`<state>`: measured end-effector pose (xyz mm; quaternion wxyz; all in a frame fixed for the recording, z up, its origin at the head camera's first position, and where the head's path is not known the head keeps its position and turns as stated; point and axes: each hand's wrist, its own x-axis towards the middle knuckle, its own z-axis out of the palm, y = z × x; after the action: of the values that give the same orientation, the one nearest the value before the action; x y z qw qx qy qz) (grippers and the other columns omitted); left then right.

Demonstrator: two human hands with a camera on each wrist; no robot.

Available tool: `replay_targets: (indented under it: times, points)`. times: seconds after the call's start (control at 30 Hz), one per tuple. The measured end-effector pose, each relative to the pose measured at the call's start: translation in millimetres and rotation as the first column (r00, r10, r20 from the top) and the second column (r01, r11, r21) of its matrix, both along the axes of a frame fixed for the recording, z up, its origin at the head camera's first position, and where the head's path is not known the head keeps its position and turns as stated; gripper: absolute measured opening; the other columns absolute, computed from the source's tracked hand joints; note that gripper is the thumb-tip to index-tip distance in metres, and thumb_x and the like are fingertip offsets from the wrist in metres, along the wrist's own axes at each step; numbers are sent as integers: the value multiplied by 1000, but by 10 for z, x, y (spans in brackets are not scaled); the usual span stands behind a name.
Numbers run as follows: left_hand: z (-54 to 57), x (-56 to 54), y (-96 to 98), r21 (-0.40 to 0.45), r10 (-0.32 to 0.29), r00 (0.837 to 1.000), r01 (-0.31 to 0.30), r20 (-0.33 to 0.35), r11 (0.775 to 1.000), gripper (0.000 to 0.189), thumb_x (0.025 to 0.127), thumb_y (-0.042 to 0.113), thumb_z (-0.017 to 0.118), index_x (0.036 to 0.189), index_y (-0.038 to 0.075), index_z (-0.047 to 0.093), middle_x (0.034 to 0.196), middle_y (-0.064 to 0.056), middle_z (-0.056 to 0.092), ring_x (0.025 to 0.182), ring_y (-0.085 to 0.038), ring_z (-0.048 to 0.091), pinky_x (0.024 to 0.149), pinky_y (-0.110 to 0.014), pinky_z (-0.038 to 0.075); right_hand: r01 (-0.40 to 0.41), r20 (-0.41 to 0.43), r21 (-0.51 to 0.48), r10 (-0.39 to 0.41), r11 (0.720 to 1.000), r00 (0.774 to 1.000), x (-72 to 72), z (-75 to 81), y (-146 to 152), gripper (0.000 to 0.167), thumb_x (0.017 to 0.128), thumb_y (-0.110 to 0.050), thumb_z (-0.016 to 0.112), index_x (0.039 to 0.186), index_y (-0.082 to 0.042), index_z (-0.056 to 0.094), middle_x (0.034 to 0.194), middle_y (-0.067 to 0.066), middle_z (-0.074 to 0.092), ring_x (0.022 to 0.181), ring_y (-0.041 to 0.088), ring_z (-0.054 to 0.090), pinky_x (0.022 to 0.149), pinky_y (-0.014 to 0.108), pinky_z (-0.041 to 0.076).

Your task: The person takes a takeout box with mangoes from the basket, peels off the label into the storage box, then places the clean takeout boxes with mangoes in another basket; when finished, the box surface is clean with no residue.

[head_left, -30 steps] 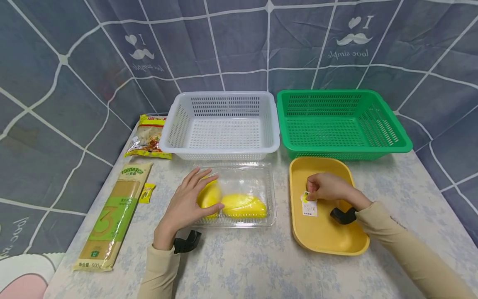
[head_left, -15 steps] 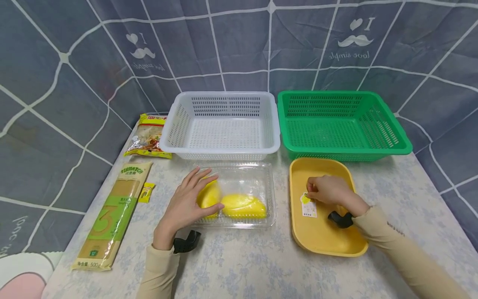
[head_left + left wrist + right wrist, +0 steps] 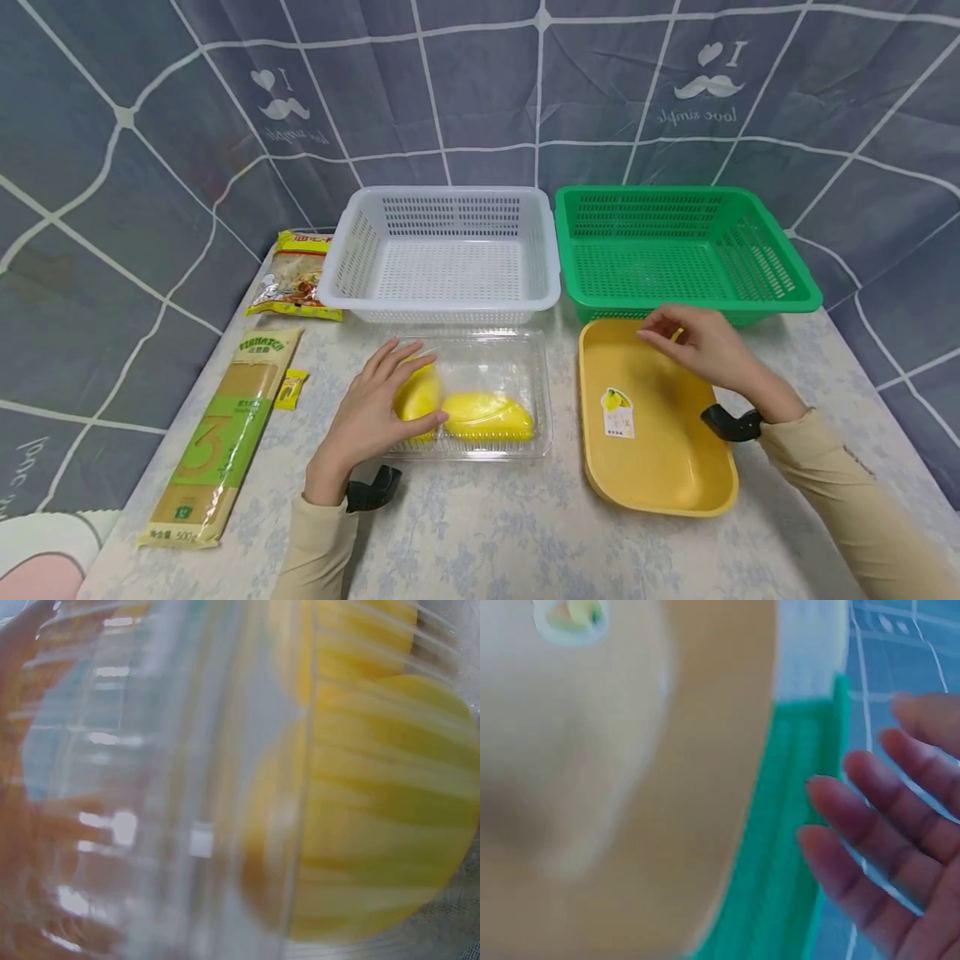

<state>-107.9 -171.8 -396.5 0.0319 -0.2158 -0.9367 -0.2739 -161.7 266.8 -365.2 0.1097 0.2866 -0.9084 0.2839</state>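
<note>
My left hand rests with spread fingers over the left end of a clear plastic clamshell box. Inside lie yellow, mango-like fruits, one partly hidden by my fingers; the left wrist view shows a fruit close up through the ribbed plastic. My right hand is raised over the far right part of a yellow tray, fingers loosely bent and holding nothing. A small white label with a yellow fruit picture lies flat in the tray.
Behind stand a white basket and a green basket side by side. At the left are a packet of spaghetti, a small yellow sachet and a printed food bag. A patterned cloth covers the table.
My right hand has let go of the label and moved up and to the right, away from it. The left hand has stayed on the box.
</note>
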Motion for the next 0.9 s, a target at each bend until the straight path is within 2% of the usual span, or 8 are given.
replay_targets:
  times: [0.1,0.2,0.37,0.47,0.63,0.73,0.8,0.9]
  points:
    - [5,0,-7,-1,3,1000,-3,-2,1000,75,77,58,69,140,23,48,149,3,34,142,-21,11,106,-57,20,117,-51,-64,-120,991,991,-55,129,172,10,86,-5,70,94,-10,68,82,-3,64,70,3,55,60,17,45]
    - [12,0,-10,2,4,1000,-4,-6,1000,75,77,58,70,140,22,49,149,3,34,142,-22,12,106,-56,19,255,-36,-149,-263,955,964,-140,210,392,13,90,-10,66,101,-4,67,88,-6,63,76,-2,54,66,11,42]
    - [14,4,-4,2,-1,1000,1,-3,1000,75,77,56,70,140,21,49,148,2,35,142,-22,11,107,-55,19,445,16,-269,-457,854,889,-324,211,831,28,93,-21,61,114,-1,62,93,-24,52,85,-8,48,71,11,35]
    - [15,6,4,0,-5,1000,5,0,1000,75,77,57,70,140,21,49,149,2,34,142,-21,11,107,-55,19,532,30,-257,-543,807,839,-428,147,1096,37,95,-26,57,124,-2,57,104,-19,51,97,-2,49,78,17,35]
    - [14,6,4,4,-4,1000,4,0,1000,75,77,56,70,140,21,49,148,2,35,142,-22,11,107,-55,19,630,155,-202,-611,750,776,-648,-109,1609,51,96,-39,50,142,-15,45,137,10,43,126,30,39,99,45,34]
    - [10,6,-3,6,-3,1000,3,-4,1000,75,77,55,70,140,21,49,148,2,35,142,-22,12,107,-55,19,650,299,-185,-588,737,752,-800,-358,1939,57,94,-49,48,147,-35,33,152,7,27,136,33,28,99,59,30]
    - [9,8,-5,5,-4,1000,4,-6,1000,74,77,55,70,140,21,49,148,1,35,142,-22,12,107,-55,19,666,384,-169,-573,727,724,-838,-455,2039,60,92,-54,47,147,-44,25,155,2,20,138,32,22,97,60,32]
    - [7,9,-2,4,-6,1000,6,-4,1000,74,77,55,70,140,21,49,149,2,35,142,-22,12,107,-55,19,664,475,-186,-525,724,706,-792,-430,2004,64,93,-54,45,150,-39,21,156,10,12,137,40,20,92,55,37]
